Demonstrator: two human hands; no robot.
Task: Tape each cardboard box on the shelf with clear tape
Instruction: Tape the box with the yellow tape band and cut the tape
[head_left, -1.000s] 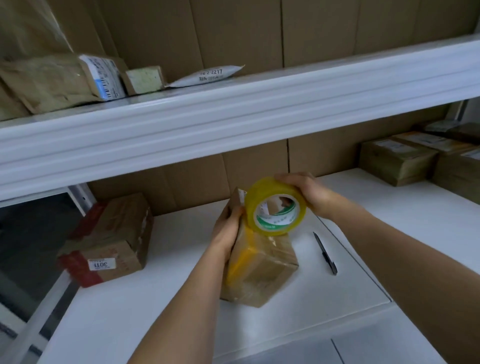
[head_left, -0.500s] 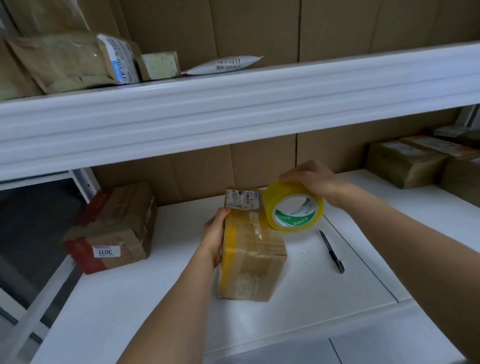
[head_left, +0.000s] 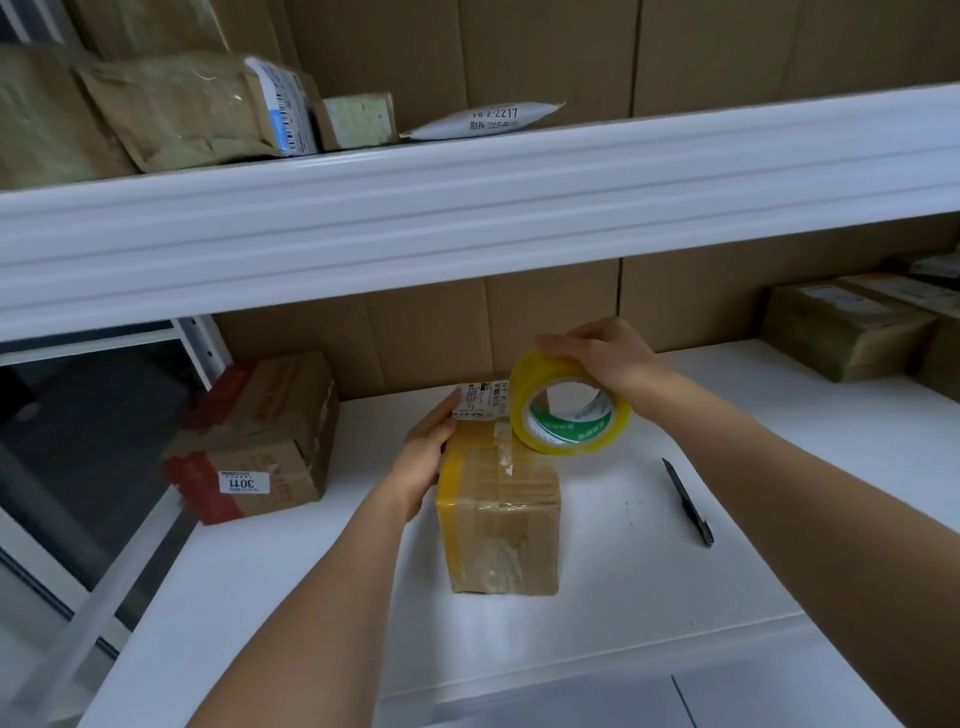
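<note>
A small cardboard box (head_left: 501, 525) stands on the white shelf (head_left: 649, 587), with yellowish tape down its left side and a white label at its far top edge. My left hand (head_left: 423, 457) grips the box's left side near the label. My right hand (head_left: 602, 356) holds a yellow tape roll (head_left: 569, 410) from above, upright, its lower rim at the box's far right top corner.
A black pen (head_left: 688, 501) lies on the shelf right of the box. A larger box with red tape (head_left: 260, 441) sits at the left. More boxes (head_left: 852, 332) stand at the far right. Parcels (head_left: 192, 109) lie on the upper shelf (head_left: 467, 208).
The box has been set down flat from a tilted pose. The tape roll moved to the right and back, off the box front to its far right corner.
</note>
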